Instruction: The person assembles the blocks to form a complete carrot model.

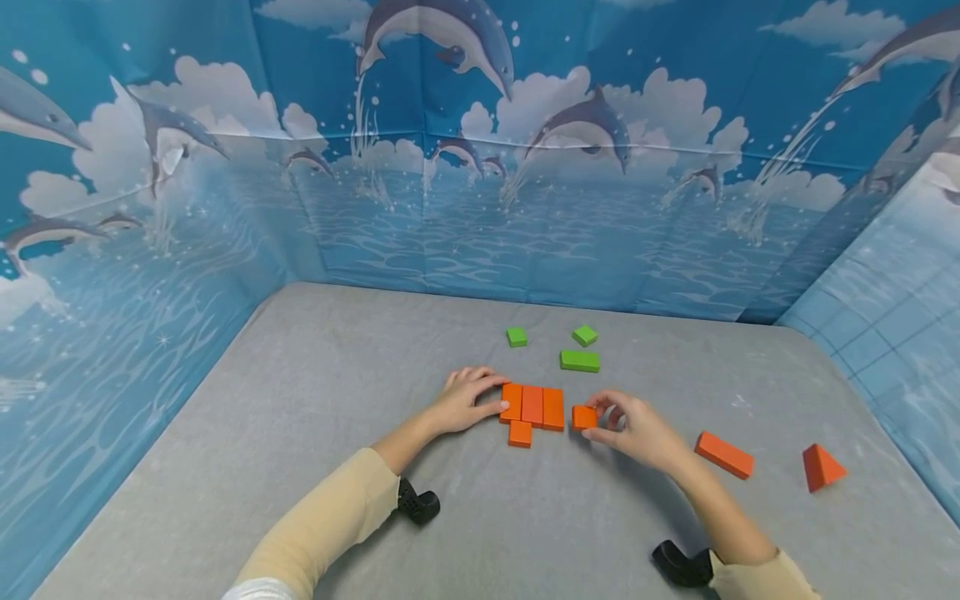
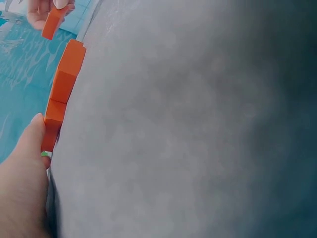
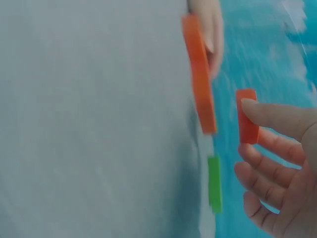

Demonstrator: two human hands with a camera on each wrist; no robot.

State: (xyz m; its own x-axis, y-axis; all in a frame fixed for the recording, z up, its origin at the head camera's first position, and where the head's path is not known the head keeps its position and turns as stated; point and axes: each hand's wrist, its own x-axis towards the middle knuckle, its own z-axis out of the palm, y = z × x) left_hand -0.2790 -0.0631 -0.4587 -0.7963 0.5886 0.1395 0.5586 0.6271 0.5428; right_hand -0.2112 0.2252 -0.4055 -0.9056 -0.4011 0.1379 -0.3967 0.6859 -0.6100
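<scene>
In the head view, three upright orange blocks lie side by side, touching, with a small orange block against their near side. My left hand is at the row's left end, its thumb and forefinger touching the leftmost block with fairly straight fingers. The left wrist view shows the thumb along that block's side. Just right of the row, my right hand pinches another small orange block between thumb and fingers, apart from the row. In the right wrist view this held block appears raised, other fingers loosely bent.
Beyond the row lie two small green blocks and a longer green block. To the right are a long orange block and an orange triangular block. Dolphin-printed curtains border the grey surface.
</scene>
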